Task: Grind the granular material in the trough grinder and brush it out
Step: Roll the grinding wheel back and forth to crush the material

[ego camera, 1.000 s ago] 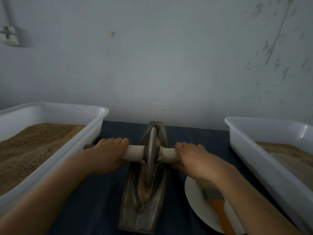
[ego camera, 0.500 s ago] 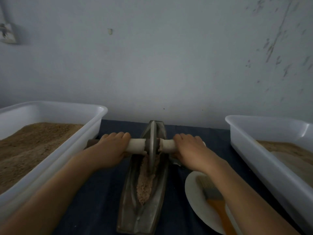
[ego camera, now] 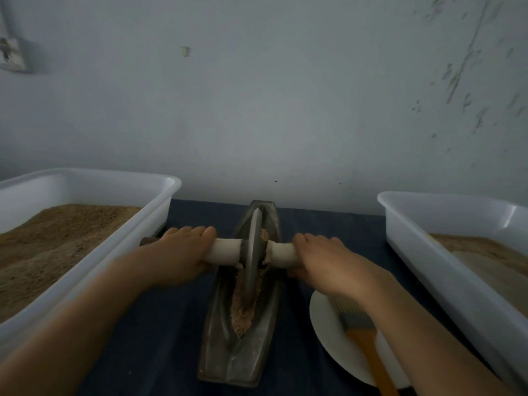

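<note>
From the head view, the left hand [ego camera: 178, 257] and right hand [ego camera: 324, 260] each have their grip curled round one end of the pale wooden axle handle [ego camera: 224, 251], whose grey metal disc wheel [ego camera: 252, 252] stands upright in the boat-shaped dark metal trough grinder [ego camera: 243, 295] on the dark blue counter [ego camera: 160, 338]. Brown granular material [ego camera: 243, 312] lies in the trough's groove around and in front of the wheel, and an orange-handled brush [ego camera: 363, 335] lies on a white round plate [ego camera: 325, 324] just right of the trough.

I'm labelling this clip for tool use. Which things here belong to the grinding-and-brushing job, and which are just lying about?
In the job:
- trough grinder
- grinding wheel, its handle gripped by left hand and right hand
- granular material in the trough
- brush on the white plate

Lying about:
- left bin
- right bin
</note>
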Demonstrator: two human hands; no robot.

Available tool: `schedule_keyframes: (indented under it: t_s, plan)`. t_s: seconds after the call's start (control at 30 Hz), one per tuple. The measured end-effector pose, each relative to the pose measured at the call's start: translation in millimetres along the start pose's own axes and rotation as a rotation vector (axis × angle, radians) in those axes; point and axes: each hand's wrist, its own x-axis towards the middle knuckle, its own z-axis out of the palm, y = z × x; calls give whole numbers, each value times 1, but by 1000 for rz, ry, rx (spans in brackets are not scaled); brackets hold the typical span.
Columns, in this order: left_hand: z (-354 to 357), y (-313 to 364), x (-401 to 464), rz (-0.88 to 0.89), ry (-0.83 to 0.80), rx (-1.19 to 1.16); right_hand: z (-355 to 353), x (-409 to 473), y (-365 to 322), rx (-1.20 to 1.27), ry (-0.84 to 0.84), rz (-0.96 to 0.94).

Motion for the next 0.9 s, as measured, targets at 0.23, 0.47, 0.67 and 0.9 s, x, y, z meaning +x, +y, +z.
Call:
schedule_keyframes:
  t_s: [0.23, 0.47, 0.67, 0.9]
  plan:
    - [-21, 0, -17, 33, -291, -100, -25, -20, -10, 68, -216, -22]
    - [7, -5, 12, -27, 56, -26, 9, 16, 8, -17, 93, 19]
    - [35, -2, 33, -123, 391, 99, 30, 32, 16, -78, 327, 46]
    - [22, -5, 20, -65, 240, 27, 16, 19, 9, -43, 176, 17]
